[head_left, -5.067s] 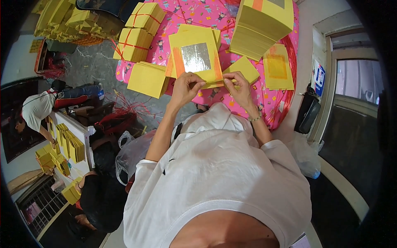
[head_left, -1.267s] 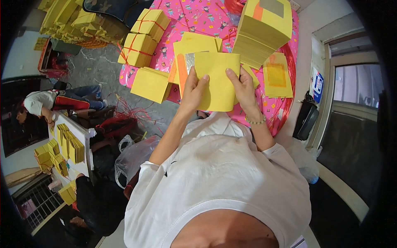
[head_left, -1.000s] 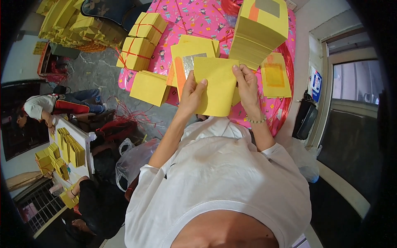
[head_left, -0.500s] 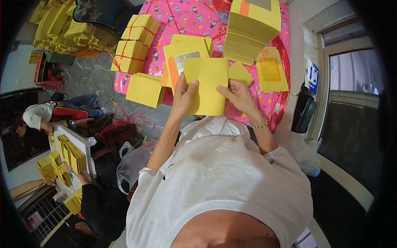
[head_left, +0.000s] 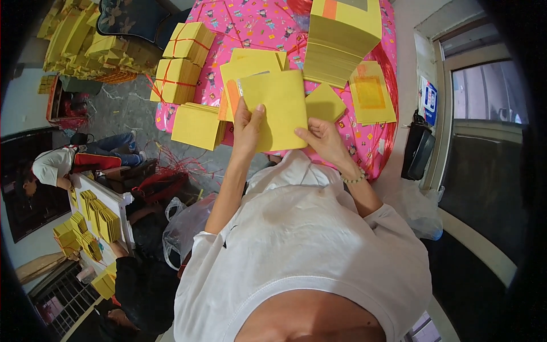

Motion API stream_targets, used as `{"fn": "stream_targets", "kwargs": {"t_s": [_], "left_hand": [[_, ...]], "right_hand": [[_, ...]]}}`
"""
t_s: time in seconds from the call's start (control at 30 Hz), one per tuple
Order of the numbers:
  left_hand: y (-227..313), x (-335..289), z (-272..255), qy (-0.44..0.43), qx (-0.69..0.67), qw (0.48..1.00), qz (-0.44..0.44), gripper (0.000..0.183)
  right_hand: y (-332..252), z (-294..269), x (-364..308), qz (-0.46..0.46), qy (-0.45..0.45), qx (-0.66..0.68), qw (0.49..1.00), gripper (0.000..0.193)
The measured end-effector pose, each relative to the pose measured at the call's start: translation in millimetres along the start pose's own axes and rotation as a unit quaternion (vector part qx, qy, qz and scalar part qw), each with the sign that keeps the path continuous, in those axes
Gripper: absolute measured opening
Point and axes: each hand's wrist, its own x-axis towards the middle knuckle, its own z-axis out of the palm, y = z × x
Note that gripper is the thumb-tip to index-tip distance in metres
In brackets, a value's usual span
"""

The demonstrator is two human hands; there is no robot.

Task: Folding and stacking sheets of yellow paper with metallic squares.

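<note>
Both the left hand (head_left: 246, 126) and right hand (head_left: 323, 138) pinched a square yellow paper sheet (head_left: 277, 108) mid-fold above the pink patterned tablecloth (head_left: 262, 23), and the next move seemingly needed a firm crease.

The person is wearing a loose white short-sleeved shirt, its sleeves ending above the elbows and leaving both forearms bare. A thin beaded bracelet (head_left: 354, 179) of pale beads is circling the wrist just below the right hand (head_left: 322, 139)
</note>
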Motion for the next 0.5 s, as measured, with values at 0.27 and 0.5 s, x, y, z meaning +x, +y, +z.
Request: {"fn": "stream_targets", "kwargs": {"t_s": [0.27,0.5], "left_hand": [[-2,0,-2,-0.003,0.014,1.000,0.023,0.027],[-13,0,-1,-0.168,0.081,0.981,-0.059,0.027]], "right_hand": [[4,-6,3,-0.007,0.003,0.053,0.999,0.018],[14,-33,14,-0.057,0.104,0.053,0.992,0.021]]}}
